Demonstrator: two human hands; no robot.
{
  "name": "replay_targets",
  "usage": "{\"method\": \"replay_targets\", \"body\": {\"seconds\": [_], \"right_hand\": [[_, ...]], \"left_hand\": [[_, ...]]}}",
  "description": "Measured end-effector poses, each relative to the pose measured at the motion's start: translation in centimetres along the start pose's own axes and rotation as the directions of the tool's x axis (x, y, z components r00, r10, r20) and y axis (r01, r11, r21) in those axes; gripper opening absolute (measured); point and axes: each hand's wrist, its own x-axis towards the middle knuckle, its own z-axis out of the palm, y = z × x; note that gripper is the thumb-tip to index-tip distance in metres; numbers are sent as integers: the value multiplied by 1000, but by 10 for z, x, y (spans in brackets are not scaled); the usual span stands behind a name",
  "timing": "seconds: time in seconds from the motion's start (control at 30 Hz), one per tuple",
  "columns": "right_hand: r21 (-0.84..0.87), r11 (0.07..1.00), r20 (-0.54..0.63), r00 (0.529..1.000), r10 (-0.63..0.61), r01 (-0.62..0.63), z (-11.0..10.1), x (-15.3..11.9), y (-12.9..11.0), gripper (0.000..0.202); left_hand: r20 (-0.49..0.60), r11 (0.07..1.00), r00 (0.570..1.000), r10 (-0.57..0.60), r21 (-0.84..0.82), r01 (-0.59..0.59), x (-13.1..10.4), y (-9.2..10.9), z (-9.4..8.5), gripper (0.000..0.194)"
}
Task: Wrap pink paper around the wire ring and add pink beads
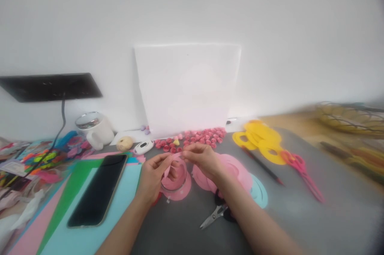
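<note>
Between my two hands a pink paper strip (168,167) is held up, curving from one to the other. My left hand (154,175) pinches the strip at its left, fingers curled. With thumb and fingertips closed, my right hand (204,159) grips its other end. Right below lies a pink spiral-cut paper circle (180,195) on the grey mat. More pink paper circles (231,167) are stacked under my right wrist, over a light blue one (258,193). Black-handled scissors (213,215) lie partly hidden by my right forearm.
Several rolled pink paper roses (201,137) lie before a white board (189,87). A phone (99,191) rests on coloured sheets (120,211) at left, near a white mug (97,131). Yellow paper circles (261,139), a pencil (264,167) and pink scissors (304,173) are at right.
</note>
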Motion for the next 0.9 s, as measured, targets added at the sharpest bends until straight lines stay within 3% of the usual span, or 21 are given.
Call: {"method": "replay_targets", "body": {"seconds": [0.27, 0.9], "right_hand": [[11, 1000, 38, 999, 14, -14, 1, 0, -2, 28], [65, 998, -27, 1000, 13, -11, 1, 0, -1, 20]], "left_hand": [[-6, 1000, 1000, 18, 13, -18, 1, 0, 0, 22], [6, 999, 999, 33, 33, -33, -1, 3, 3, 24]]}}
